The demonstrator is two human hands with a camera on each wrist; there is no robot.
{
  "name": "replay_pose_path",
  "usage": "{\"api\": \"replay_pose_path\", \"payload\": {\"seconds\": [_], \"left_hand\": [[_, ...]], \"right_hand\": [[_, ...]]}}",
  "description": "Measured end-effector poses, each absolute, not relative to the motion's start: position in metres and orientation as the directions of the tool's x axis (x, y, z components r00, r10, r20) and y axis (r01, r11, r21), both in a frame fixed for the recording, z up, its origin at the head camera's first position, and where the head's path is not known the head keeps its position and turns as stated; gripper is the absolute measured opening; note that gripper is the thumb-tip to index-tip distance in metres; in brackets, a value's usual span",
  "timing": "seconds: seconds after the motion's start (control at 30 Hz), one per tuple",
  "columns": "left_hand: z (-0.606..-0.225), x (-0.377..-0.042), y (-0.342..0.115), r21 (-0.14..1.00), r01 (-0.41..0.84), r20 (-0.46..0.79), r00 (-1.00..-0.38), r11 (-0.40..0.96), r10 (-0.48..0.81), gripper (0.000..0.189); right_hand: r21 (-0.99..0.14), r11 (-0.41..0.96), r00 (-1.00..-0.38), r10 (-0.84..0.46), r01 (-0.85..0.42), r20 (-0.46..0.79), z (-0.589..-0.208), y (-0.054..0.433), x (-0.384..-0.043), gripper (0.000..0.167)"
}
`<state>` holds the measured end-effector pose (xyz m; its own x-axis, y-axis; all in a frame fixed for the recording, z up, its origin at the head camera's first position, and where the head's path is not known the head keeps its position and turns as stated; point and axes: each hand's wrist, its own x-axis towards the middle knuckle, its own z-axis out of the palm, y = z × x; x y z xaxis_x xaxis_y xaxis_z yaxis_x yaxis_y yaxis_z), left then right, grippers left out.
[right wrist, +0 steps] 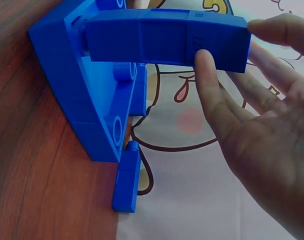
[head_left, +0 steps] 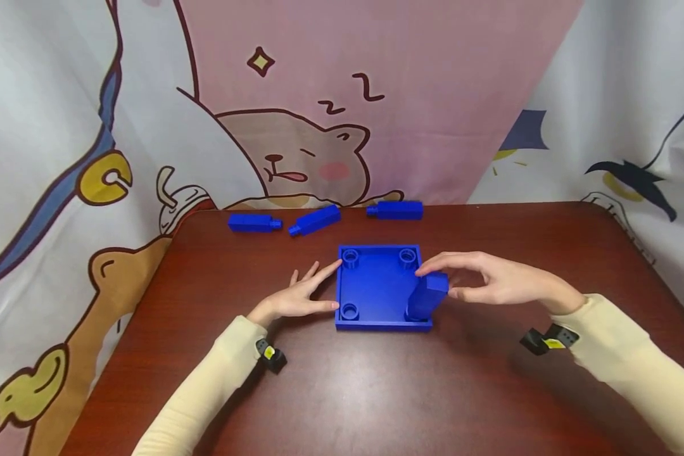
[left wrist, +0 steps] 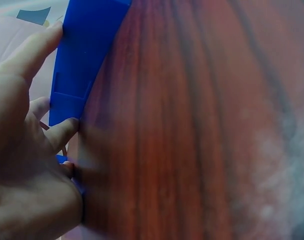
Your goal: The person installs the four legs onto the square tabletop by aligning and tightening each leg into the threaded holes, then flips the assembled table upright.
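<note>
A square blue tabletop piece [head_left: 376, 285] with raised edges lies on the table, round threaded sockets at its corners. One blue leg [head_left: 427, 296] stands in the near right corner, leaning slightly in the head view. My right hand [head_left: 498, 278] holds this leg near its upper end, thumb on one face and forefinger across the top, as the right wrist view shows at the leg [right wrist: 162, 37]. With fingers spread and mostly straight, my left hand [head_left: 296, 297] touches the left edge of the square piece, also seen in the left wrist view as a blue side wall [left wrist: 84, 55].
Along the table's back edge lie three loose legs: one on the left [head_left: 252, 223], a slanted one [head_left: 316, 220] and one on the right [head_left: 398, 210]. A printed curtain [head_left: 433, 95] hangs right behind the brown table [head_left: 342, 392].
</note>
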<state>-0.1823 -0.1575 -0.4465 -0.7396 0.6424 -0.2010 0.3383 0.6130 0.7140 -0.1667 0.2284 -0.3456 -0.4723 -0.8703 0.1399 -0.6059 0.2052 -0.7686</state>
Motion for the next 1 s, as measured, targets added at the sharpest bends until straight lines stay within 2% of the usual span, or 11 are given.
{"api": "replay_pose_path", "payload": {"seconds": [0.17,0.43,0.57,0.67,0.83,0.9,1.0], "left_hand": [[-0.447,-0.181,-0.157,0.717,0.35,-0.184,-0.739,0.603,0.648,0.087],[-0.445,-0.18,-0.157,0.713,0.354,-0.18,-0.743,0.605,0.645,0.086],[-0.446,-0.18,-0.157,0.71,0.355,-0.182,-0.743,0.609,0.644,0.086],[-0.447,-0.181,-0.156,0.708,0.357,-0.179,-0.745,0.61,0.643,0.086],[-0.45,-0.179,-0.157,0.708,0.354,-0.178,-0.748,0.611,0.64,0.086],[-0.45,-0.179,-0.157,0.709,0.354,-0.178,-0.747,0.61,0.64,0.086],[-0.449,-0.179,-0.157,0.711,0.358,-0.173,-0.745,0.605,0.644,0.086]], "right_hand": [[-0.762,0.209,-0.491,-0.857,-0.613,0.159,-0.347,0.226,-0.165,0.047],[-0.724,0.307,-0.613,-0.765,-0.618,0.199,-0.352,0.218,-0.162,0.038],[-0.712,0.299,-0.632,-0.731,-0.635,0.258,-0.355,0.212,-0.16,0.035],[-0.701,0.308,-0.638,-0.723,-0.643,0.266,-0.356,0.209,-0.157,0.038],[-0.71,0.364,-0.63,-0.763,-0.603,0.144,-0.351,0.213,-0.155,0.059],[-0.726,0.361,-0.606,-0.79,-0.585,0.095,-0.349,0.218,-0.157,0.065],[-0.758,0.316,-0.549,-0.833,-0.57,0.065,-0.349,0.224,-0.161,0.064]]}}
